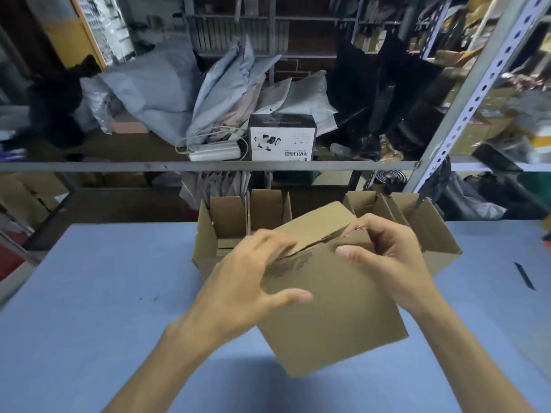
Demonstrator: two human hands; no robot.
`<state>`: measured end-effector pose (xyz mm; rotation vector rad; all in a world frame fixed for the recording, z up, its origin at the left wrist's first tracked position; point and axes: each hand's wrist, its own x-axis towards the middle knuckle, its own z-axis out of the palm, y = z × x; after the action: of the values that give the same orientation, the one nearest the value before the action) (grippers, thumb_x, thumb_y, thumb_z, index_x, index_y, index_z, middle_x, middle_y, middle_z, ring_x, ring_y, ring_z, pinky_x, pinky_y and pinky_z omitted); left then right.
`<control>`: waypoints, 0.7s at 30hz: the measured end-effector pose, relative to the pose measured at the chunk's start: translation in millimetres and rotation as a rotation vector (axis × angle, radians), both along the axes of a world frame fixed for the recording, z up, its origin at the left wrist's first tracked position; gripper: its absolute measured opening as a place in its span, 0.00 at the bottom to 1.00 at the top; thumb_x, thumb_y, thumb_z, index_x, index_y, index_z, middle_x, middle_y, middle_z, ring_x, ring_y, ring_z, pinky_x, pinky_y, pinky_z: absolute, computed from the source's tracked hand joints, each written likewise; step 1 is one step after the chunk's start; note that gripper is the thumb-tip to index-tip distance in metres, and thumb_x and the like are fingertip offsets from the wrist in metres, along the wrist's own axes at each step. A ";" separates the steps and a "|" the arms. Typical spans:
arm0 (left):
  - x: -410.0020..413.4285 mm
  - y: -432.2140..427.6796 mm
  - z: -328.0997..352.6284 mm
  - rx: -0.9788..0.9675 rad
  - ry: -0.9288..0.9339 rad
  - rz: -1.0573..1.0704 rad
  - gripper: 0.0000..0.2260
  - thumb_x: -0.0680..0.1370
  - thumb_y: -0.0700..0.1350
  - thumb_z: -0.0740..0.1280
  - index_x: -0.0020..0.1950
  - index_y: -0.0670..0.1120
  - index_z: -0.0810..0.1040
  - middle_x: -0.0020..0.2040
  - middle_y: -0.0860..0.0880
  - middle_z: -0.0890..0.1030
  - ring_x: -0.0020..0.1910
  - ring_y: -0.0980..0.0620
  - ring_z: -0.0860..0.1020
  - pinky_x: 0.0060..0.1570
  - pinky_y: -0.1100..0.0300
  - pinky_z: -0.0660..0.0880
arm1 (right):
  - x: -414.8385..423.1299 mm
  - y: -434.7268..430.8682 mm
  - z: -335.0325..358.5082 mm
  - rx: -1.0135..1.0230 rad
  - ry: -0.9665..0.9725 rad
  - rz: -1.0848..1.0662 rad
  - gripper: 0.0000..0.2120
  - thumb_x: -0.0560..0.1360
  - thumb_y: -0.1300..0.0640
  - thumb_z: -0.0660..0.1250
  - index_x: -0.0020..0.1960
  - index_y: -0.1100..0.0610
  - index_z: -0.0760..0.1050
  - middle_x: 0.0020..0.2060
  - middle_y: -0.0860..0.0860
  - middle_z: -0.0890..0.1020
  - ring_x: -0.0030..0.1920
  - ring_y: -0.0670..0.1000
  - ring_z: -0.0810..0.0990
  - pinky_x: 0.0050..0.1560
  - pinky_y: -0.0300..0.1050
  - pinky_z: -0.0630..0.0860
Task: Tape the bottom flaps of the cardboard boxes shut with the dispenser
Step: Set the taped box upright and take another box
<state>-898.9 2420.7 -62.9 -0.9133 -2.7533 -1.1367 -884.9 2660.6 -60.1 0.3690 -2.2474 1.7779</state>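
A small brown cardboard box (334,311) is held tilted above the blue table (89,308), its flaps facing away from me. My left hand (250,281) grips its left side, fingers curled over the top edge and thumb on the near face. My right hand (384,257) pinches the right flap at the top edge, pressing it down. One flap (319,222) still stands partly up between my hands. No tape dispenser is in view.
Two open cardboard boxes (220,231) (429,228) stand behind the held one at the table's far edge. A metal shelf rail (179,166) crosses above them, with a white product box (281,138), grey mailer bags (167,90) and a power strip. A slanted rack post (465,93) rises on the right.
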 end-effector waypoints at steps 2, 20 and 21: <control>4.1 -9.8 -10.6 0.068 0.061 0.062 0.20 0.72 0.56 0.73 0.63 0.56 0.77 0.58 0.64 0.77 0.58 0.65 0.75 0.56 0.63 0.73 | 2.8 -10.3 -5.6 -0.008 -0.009 -0.033 0.05 0.69 0.60 0.74 0.42 0.55 0.79 0.37 0.52 0.81 0.37 0.49 0.79 0.34 0.41 0.75; -66.6 -27.6 -87.5 -0.248 -0.017 -0.047 0.07 0.73 0.40 0.72 0.44 0.52 0.86 0.41 0.55 0.85 0.45 0.57 0.81 0.43 0.64 0.70 | -1.3 -103.1 -111.6 0.430 -0.310 -0.192 0.04 0.74 0.56 0.70 0.45 0.52 0.84 0.39 0.44 0.84 0.41 0.42 0.78 0.43 0.42 0.73; -74.1 -27.4 -100.2 -0.272 -0.062 -0.056 0.05 0.73 0.42 0.73 0.45 0.52 0.85 0.43 0.55 0.85 0.47 0.57 0.80 0.44 0.64 0.69 | -1.1 -108.2 -126.0 0.406 -0.341 -0.232 0.04 0.74 0.57 0.70 0.44 0.53 0.84 0.39 0.45 0.85 0.40 0.43 0.78 0.43 0.42 0.72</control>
<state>-973.0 2393.3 -163.2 -0.9997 -3.0033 -0.8223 -886.1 2552.4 -186.0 -0.1354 -2.7575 1.3445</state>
